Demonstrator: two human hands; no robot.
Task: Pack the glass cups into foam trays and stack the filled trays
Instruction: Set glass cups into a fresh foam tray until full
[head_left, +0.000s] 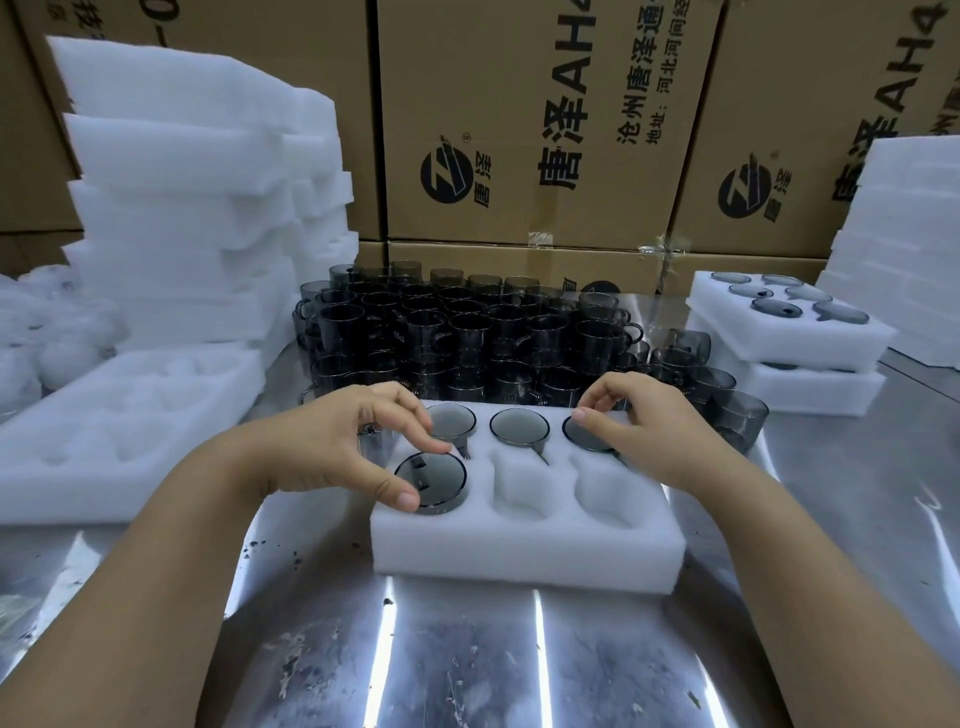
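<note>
Both curled, left hand pinches near cup, right hand far cup.

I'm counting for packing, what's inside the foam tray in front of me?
Four cups in the tray: a far row of three, plus the near-left cup, gripped by the left hand. Two near pockets are empty. The right hand grips and partly covers the far-right cup.

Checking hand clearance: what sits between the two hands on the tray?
In the head view, between the left hand and right hand: one seated glass cup in the foam tray, back row middle.
</note>
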